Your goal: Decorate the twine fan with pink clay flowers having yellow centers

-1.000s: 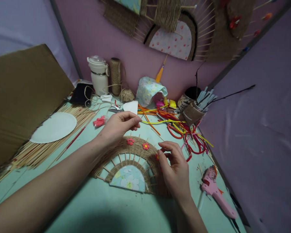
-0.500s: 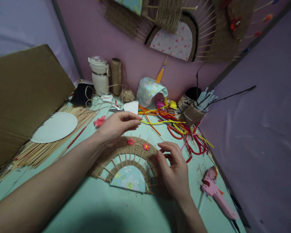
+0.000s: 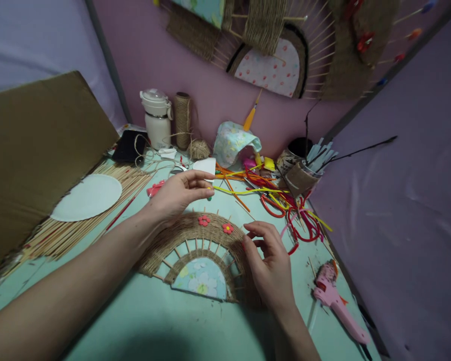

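A half-round fan (image 3: 165,250) of woven twine on sticks lies on the table, its inner half-circle covered in flowered cloth (image 3: 201,278). On its twine band sit a red flower (image 3: 204,220) and another red flower with a yellow centre (image 3: 227,228). My left hand (image 3: 180,193) hovers over the band's upper left edge, thumb and forefinger apart. A tiny yellow and green bit (image 3: 209,198) shows at the thumb tip; whether I touch it is unclear. My right hand (image 3: 270,255) is over the fan's right end, fingers bent and thumb apart. It partly hides a red spot there.
Behind lie coloured strips (image 3: 248,190), red-handled scissors (image 3: 272,205) and a twine ball (image 3: 198,149). A pink glue gun (image 3: 338,306) lies at right. Thin sticks (image 3: 71,228), a white oval (image 3: 88,198) and a cardboard sheet (image 3: 33,150) are at left.
My left hand has drawn slightly left, and its thumb and forefinger have parted. The yellow and green bit now shows at its thumb. My right hand has hardly moved.
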`<state>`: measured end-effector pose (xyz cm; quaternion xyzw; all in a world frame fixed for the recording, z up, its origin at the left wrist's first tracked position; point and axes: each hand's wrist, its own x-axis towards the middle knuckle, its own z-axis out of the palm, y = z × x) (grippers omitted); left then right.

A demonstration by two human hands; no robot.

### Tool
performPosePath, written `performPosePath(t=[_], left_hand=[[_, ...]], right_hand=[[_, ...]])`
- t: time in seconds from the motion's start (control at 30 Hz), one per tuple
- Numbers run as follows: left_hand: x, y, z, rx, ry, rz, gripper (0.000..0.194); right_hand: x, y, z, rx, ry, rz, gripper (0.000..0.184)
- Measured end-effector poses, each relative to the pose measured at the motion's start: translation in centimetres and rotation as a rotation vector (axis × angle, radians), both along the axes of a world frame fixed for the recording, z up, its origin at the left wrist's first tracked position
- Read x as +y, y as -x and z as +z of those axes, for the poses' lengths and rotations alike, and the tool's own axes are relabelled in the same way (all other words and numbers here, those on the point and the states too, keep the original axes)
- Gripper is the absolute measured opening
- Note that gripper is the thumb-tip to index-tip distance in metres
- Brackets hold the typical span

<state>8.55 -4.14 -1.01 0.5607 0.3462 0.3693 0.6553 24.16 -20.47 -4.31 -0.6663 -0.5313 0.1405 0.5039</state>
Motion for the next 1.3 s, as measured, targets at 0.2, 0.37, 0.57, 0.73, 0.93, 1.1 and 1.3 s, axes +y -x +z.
performPosePath(t=[0.2,0.37,0.57,0.73,0.93,1.1,1.3], left_hand=[[0.21,0.16,-0.24,-0.049,0.059,0.012,0.036],[0.07,0.14,0.03,-0.079,0.143,-0.005,0.036],[-0.1,0.07,0.27,0.026,0.021,-0.013,0.036],[-0.17,0.02,0.26,0.057,-0.041,-0.019,0.041],[-0.25,0.05,0.16,0.097,-0.108,0.015,0.039],[0.0,0.19,0.27,0.093,-0.084,-0.017,0.037],[0.26,0.21,-0.2,0.156,-0.03,-0.174,0.031]], right_hand=[[-0.07,0.08,0.01,-0.002,0.001,0.006,0.013],[-0.02,0.14,0.1,-0.008,0.0,0.004,0.012],[0.07,0.2,0.1,-0.013,-0.004,0.001,0.013],[0.04,0.16,0.01,-0.02,0.004,0.01,0.012],[0.07,0.19,-0.04,-0.023,0.006,0.017,0.012],[0.02,0.18,-0.11,-0.03,0.005,0.02,0.012],[-0.13,0.1,-0.05,-0.029,0.012,0.029,0.012]])
